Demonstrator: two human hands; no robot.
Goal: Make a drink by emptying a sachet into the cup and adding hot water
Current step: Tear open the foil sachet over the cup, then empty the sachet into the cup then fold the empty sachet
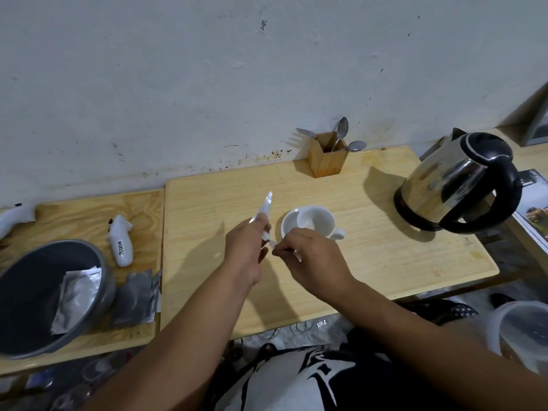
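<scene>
A white cup (315,221) stands on a white saucer (286,225) in the middle of the wooden table (385,253), its handle to the right. Just left of the cup, my left hand (247,252) grips a silver sachet (264,206) that sticks up and away from me. My right hand (308,256) pinches the sachet's near corner, beside the saucer's front edge. Whether the sachet is torn open I cannot tell. A steel kettle (453,185) with a black handle stands at the right of the table.
A wooden holder (326,158) with spoons and a fork stands against the wall behind the cup. On the left board lie a grey bowl (35,292) holding a foil sachet (77,298), more foil packets (136,295) and a white device (120,241). A plastic container (522,330) sits low right.
</scene>
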